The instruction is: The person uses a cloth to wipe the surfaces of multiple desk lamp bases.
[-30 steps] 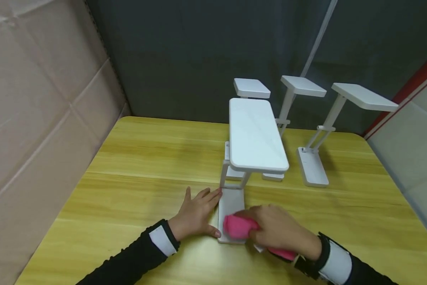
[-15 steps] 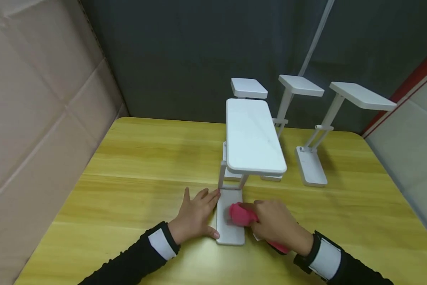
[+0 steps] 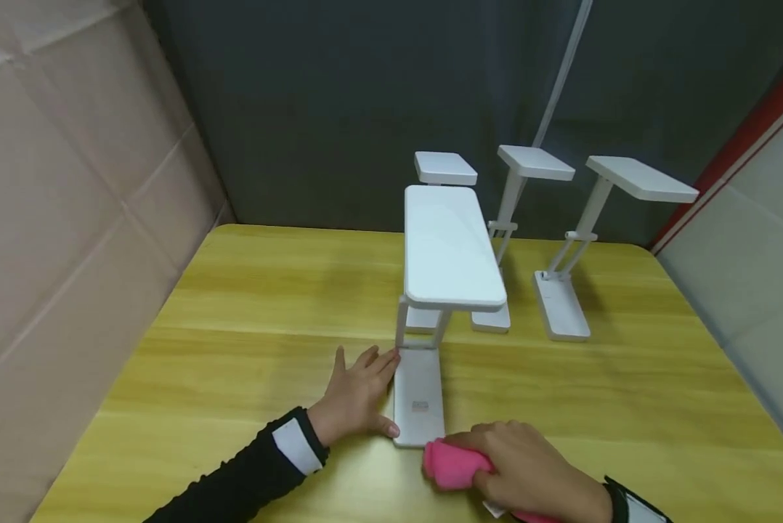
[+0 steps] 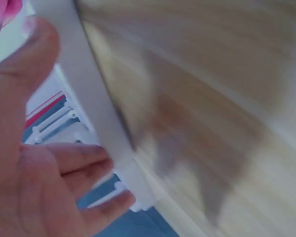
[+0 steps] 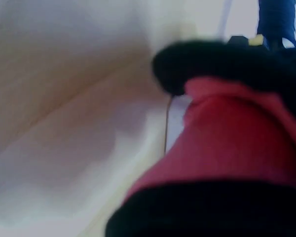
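A white folding stand (image 3: 453, 247) with a flat rectangular top stands on the wooden table, its base (image 3: 419, 396) towards me. My left hand (image 3: 355, 399) lies at the left side of that base, fingers spread, with thumb and fingertips at the edge. In the left wrist view, the base's white side (image 4: 96, 94) runs past the thumb and fingers. My right hand (image 3: 529, 465) grips a bunched pink cloth (image 3: 455, 465) at the base's front right corner. The cloth (image 5: 237, 143), with dark edges, fills much of the right wrist view and hides the right fingers there.
Behind the near stand are three similar white stands: one partly hidden (image 3: 446, 168), one in the middle (image 3: 537, 163) and one at the right (image 3: 640, 179). A dark curtain (image 3: 313, 109) hangs beyond the table's (image 3: 287, 283) far edge. Pale walls flank both sides.
My right hand has drawn the pink cloth from the middle of the base towards me, to its front corner, uncovering a small grey label. The left hand stays at the base's edge.
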`<control>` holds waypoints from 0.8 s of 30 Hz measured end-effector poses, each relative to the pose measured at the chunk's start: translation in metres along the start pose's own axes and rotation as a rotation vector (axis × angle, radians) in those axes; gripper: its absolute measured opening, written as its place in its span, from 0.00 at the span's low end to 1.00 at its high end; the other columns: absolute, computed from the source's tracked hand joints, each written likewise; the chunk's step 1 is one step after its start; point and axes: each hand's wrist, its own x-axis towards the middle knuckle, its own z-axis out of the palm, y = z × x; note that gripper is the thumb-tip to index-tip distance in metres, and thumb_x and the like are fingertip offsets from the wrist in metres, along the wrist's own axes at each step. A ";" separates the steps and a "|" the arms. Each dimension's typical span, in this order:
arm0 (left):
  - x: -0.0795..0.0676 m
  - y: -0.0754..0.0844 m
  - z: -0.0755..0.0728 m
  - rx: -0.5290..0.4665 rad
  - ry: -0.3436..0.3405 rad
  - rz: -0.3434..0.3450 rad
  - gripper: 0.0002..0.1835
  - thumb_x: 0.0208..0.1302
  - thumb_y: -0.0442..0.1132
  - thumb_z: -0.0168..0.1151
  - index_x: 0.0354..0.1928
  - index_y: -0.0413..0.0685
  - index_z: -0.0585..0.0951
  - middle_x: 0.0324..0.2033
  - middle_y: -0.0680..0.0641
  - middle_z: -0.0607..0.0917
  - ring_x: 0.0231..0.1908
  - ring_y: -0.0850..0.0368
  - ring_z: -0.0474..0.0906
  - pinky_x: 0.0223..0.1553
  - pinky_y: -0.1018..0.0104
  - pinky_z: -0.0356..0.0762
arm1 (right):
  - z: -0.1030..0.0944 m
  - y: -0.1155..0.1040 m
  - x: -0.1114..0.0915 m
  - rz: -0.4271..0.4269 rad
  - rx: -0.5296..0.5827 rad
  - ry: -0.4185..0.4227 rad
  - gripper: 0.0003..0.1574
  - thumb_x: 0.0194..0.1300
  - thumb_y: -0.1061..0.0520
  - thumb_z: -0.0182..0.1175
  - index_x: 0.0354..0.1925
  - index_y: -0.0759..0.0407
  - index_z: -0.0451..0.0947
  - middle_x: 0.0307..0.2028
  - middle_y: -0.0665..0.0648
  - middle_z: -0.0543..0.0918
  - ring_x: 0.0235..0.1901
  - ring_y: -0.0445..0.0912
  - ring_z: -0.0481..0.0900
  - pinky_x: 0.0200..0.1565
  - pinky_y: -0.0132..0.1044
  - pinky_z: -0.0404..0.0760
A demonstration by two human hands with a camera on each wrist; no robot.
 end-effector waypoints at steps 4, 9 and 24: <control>0.003 0.007 0.003 0.023 -0.001 0.070 0.50 0.40 0.65 0.67 0.62 0.42 0.63 0.63 0.43 0.63 0.64 0.45 0.53 0.54 0.27 0.47 | -0.011 0.007 -0.006 0.028 0.030 0.085 0.33 0.43 0.59 0.59 0.50 0.34 0.72 0.32 0.35 0.75 0.24 0.32 0.67 0.23 0.31 0.66; 0.009 0.016 0.008 0.016 0.046 0.171 0.46 0.46 0.63 0.64 0.61 0.39 0.64 0.61 0.42 0.65 0.63 0.50 0.56 0.56 0.31 0.48 | -0.019 0.020 -0.011 0.062 -0.004 0.187 0.36 0.41 0.61 0.60 0.50 0.34 0.71 0.32 0.35 0.75 0.23 0.33 0.66 0.23 0.30 0.66; -0.014 -0.021 0.008 0.011 0.040 0.085 0.51 0.39 0.68 0.63 0.60 0.39 0.66 0.62 0.44 0.65 0.61 0.52 0.59 0.55 0.28 0.45 | -0.016 0.045 -0.024 0.229 -0.075 0.165 0.34 0.43 0.59 0.61 0.51 0.36 0.71 0.39 0.35 0.76 0.29 0.33 0.67 0.30 0.35 0.71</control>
